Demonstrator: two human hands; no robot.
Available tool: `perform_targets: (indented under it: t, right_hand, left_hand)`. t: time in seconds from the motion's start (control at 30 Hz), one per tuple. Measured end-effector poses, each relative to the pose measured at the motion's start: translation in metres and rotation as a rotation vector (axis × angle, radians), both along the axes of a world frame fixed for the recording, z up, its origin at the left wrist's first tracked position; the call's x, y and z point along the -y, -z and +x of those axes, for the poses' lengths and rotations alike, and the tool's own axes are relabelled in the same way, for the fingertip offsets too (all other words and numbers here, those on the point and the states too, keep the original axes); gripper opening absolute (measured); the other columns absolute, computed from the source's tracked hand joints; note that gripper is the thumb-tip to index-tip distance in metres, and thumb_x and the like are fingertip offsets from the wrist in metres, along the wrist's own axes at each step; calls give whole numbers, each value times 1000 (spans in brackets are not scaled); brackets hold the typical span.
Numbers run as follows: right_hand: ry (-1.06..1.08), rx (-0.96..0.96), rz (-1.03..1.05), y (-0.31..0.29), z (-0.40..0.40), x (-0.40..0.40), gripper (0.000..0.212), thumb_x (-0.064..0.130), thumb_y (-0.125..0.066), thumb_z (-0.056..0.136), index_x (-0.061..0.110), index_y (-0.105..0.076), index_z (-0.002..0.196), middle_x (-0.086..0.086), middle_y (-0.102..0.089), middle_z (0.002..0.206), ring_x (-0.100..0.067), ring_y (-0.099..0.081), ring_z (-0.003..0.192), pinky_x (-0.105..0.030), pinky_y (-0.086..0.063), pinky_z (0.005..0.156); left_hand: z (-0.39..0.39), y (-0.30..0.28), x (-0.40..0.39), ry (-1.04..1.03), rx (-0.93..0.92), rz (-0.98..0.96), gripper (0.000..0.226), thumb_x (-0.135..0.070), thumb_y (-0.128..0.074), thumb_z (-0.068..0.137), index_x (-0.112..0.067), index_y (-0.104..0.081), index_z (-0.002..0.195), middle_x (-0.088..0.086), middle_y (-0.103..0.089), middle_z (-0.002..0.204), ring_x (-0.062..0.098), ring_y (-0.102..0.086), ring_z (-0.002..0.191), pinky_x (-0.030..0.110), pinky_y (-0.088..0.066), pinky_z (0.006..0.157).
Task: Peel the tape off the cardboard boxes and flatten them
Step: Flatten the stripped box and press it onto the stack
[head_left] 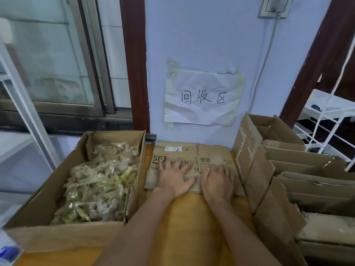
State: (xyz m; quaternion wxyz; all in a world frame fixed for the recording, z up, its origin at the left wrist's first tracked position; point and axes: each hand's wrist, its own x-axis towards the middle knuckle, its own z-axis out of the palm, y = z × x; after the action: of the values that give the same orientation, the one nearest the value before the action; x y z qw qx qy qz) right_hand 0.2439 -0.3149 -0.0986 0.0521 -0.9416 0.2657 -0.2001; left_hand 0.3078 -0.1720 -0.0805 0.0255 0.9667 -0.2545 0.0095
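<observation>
A flattened cardboard box (213, 156) with printed marks lies on the wooden table (188, 227) against the wall. My left hand (173, 177) presses flat on its left half with fingers spread. Beside it, my right hand (219, 181) presses on the right half, fingers straight and close together. Both palms face down on the cardboard.
At the left stands an open cardboard box (38, 233) holding a heap of peeled tape (96, 185). At the right, several flattened boxes (269, 169) stand on edge in a row. A paper sign (203, 96) is taped to the wall. A white wire rack (326, 116) stands far right.
</observation>
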Motion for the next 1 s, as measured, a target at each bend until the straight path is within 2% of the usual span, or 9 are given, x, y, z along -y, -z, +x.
perform_targets:
  t: [0.17, 0.23, 0.37, 0.47, 0.6, 0.67, 0.77, 0.9, 1.0]
  right_hand:
    - [-31, 58, -3, 0, -2, 1, 62, 43, -15, 96, 13, -69, 110, -15, -67, 111, -34, -57, 110, -48, -46, 97]
    - [-28, 32, 7, -1, -2, 1, 56, 42, -20, 99, 14, -67, 111, -14, -66, 112, -33, -57, 110, -47, -47, 96]
    - [-1, 31, -16, 0, 0, 1, 32, 36, -42, 100, 16, -65, 107, -13, -64, 108, -34, -57, 106, -47, -46, 91]
    - [14, 43, -16, 2, 0, 1, 28, 36, -46, 99, 16, -65, 105, -14, -63, 107, -35, -58, 103, -48, -46, 90]
    - [19, 33, -11, 0, 0, -1, 31, 36, -44, 99, 15, -66, 107, -14, -64, 109, -35, -57, 104, -48, -46, 91]
    - [6, 8, -8, -2, 1, 0, 36, 38, -39, 99, 15, -65, 109, -14, -64, 113, -35, -57, 108, -49, -45, 93]
    - [-31, -37, 22, -1, 4, 3, 55, 45, -21, 94, 16, -64, 115, -16, -62, 123, -37, -53, 120, -51, -44, 103]
    - [-72, -103, 50, 1, 7, 7, 63, 50, -23, 96, 16, -54, 140, -20, -46, 154, -41, -34, 147, -53, -25, 124]
    - [-78, -158, 27, 0, 10, 8, 69, 55, -23, 99, 16, -43, 152, -22, -35, 164, -42, -25, 153, -54, -15, 128]
  left_hand:
    - [-1, 3, 4, 10, 47, 7, 70, -75, -13, 96, -49, -11, 161, -3, -7, 174, 45, -5, 156, 68, -3, 122]
    - [-1, 3, 5, 12, 53, 10, 71, -75, -13, 96, -49, -11, 162, -2, -8, 174, 46, -6, 155, 69, -3, 122]
    - [0, 7, 5, 38, 92, 15, 70, -74, -12, 96, -47, -16, 161, 1, -14, 173, 48, -14, 152, 71, -10, 120]
    - [-1, 5, 6, 53, 113, 29, 70, -72, -14, 96, -46, -17, 161, 2, -15, 172, 48, -17, 150, 71, -12, 119]
    - [-2, 6, 6, 45, 90, 11, 71, -72, -11, 95, -47, -14, 161, 1, -11, 173, 47, -12, 154, 71, -8, 120]
    - [0, 5, 7, 36, 58, 4, 70, -73, -13, 96, -48, -13, 162, -1, -8, 174, 46, -8, 155, 71, -5, 121]
    - [6, 2, 10, 14, 16, 12, 69, -74, -13, 96, -52, -10, 161, -4, -5, 174, 45, -4, 157, 70, -2, 121]
    - [15, 0, 13, 5, -11, 7, 68, -75, -15, 96, -54, -10, 160, -6, -5, 174, 42, -5, 157, 68, -2, 123]
    - [22, -1, 13, 21, 3, 1, 67, -76, -17, 96, -54, -13, 160, -8, -8, 174, 40, -8, 158, 66, -4, 123]
